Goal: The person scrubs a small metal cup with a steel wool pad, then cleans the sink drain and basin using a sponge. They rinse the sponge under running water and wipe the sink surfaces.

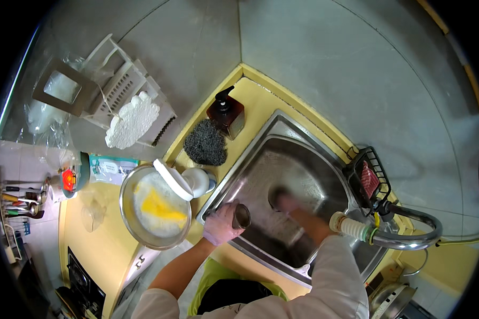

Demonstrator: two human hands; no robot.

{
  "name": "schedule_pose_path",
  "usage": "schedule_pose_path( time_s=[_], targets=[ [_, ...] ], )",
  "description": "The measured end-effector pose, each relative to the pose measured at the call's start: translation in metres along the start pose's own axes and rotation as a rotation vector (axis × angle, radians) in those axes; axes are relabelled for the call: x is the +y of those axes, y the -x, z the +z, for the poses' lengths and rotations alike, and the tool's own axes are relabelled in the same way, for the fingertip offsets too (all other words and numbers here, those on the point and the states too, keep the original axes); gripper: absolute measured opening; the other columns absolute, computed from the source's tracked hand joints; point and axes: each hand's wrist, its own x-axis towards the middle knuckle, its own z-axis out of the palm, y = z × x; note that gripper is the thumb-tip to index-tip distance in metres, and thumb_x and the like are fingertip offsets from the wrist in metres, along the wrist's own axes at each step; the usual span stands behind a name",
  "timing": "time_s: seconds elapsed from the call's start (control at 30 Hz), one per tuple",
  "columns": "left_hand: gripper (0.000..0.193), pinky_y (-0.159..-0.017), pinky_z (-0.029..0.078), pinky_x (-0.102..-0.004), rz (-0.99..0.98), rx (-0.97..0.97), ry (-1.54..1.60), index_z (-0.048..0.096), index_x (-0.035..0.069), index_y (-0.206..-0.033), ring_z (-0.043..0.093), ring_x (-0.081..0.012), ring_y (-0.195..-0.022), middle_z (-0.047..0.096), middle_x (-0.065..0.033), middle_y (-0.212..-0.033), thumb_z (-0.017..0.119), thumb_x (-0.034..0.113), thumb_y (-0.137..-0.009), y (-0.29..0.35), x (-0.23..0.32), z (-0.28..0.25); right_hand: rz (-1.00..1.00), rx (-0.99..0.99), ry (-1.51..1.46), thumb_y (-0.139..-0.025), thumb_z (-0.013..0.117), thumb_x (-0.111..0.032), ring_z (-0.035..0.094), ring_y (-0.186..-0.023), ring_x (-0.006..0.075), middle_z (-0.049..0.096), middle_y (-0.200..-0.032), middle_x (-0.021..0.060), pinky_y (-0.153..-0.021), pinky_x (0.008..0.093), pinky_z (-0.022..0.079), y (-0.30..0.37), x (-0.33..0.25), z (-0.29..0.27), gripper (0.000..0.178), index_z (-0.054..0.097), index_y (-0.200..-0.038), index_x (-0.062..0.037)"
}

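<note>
Head view, looking straight down over a stainless steel sink set in a yellow counter. One risk here, as a judgement: the small cylindrical metal cup, gripped at the sink's near-left rim, could slip from wet fingers and clatter into the basin, or knock the shallow round steel bowl of yellow and white foam sitting just beside it at nine o'clock. The left hand is closed around the cup, fingers wrapped about its side, the open mouth turned toward three o'clock; its bare forearm runs back toward six o'clock. The right hand reaches down into the basin near the dark drain, blurred, so whether it is open or closed cannot be told; its white sleeve comes in from five o'clock. A curved steel tap with a white nozzle hangs at four o'clock. A dark steel-wool scrubber and brown pump bottle sit at eleven o'clock.
</note>
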Motion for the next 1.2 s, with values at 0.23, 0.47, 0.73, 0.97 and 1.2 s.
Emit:
schedule_pose_path(
  time_s=[0.23, 0.47, 0.73, 0.97, 1.2],
  targets=[
    [0.083, -0.077, 0.052, -0.0421, -0.061, -0.07, 0.035, 0.039, 0.013, -0.136, 0.06, -0.0296, -0.101, 0.053, -0.0092, -0.119, 0.077, 0.039, -0.067, 0.002, 0.007, -0.008, 0.267, 0.137, 0.554, -0.088, 0.048, -0.022, 0.057, -0.106, 0.0301, 0.06, -0.115, 0.0136, -0.093, 0.0418, 0.044, -0.054, -0.028, 0.061, 0.033, 0.065, -0.112, -0.0052],
    [0.077, -0.079, 0.052, -0.0429, -0.154, -0.11, 0.061, 0.04, 0.015, -0.135, 0.06, -0.0327, -0.1, 0.053, -0.0115, -0.119, 0.074, 0.04, -0.071, 0.005, 0.009, -0.017, 0.632, -0.233, -0.153, -0.093, 0.044, -0.023, 0.057, -0.113, 0.0296, 0.058, -0.126, 0.0117, -0.088, 0.0431, 0.049, -0.052, -0.08, -0.072, 0.034, 0.063, -0.118, -0.0081],
    [0.082, -0.073, 0.054, -0.0418, -0.097, -0.07, 0.047, 0.038, 0.012, -0.137, 0.061, -0.0314, -0.099, 0.051, -0.0117, -0.122, 0.075, 0.042, -0.07, 0.006, 0.006, -0.008, 0.682, 0.121, -0.42, -0.089, 0.05, -0.031, 0.051, -0.116, 0.0319, 0.053, -0.127, 0.0181, -0.098, 0.0421, 0.04, -0.04, -0.086, -0.033, 0.045, 0.054, -0.124, -0.004],
    [0.079, -0.068, 0.055, -0.041, -0.038, 0.029, -0.059, 0.044, 0.01, -0.133, 0.063, -0.0295, -0.094, 0.055, -0.0112, -0.113, 0.076, 0.043, -0.069, 0.007, 0.004, -0.002, 0.216, -0.13, 0.016, -0.086, 0.054, -0.032, 0.054, -0.111, 0.0321, 0.056, -0.119, 0.0167, -0.094, 0.0408, 0.042, 0.003, -0.065, -0.066, 0.043, 0.055, -0.118, -0.0041],
    [0.082, -0.069, 0.055, -0.0396, -0.027, 0.054, -0.053, 0.044, 0.007, -0.132, 0.062, -0.028, -0.098, 0.055, -0.0112, -0.116, 0.077, 0.042, -0.066, 0.01, 0.002, 0.002, -0.14, -0.305, 0.405, -0.086, 0.05, -0.022, 0.066, -0.089, 0.03, 0.068, -0.096, 0.0127, -0.077, 0.0404, 0.052, -0.014, -0.069, -0.17, 0.026, 0.067, -0.099, -0.0071]
  ],
)
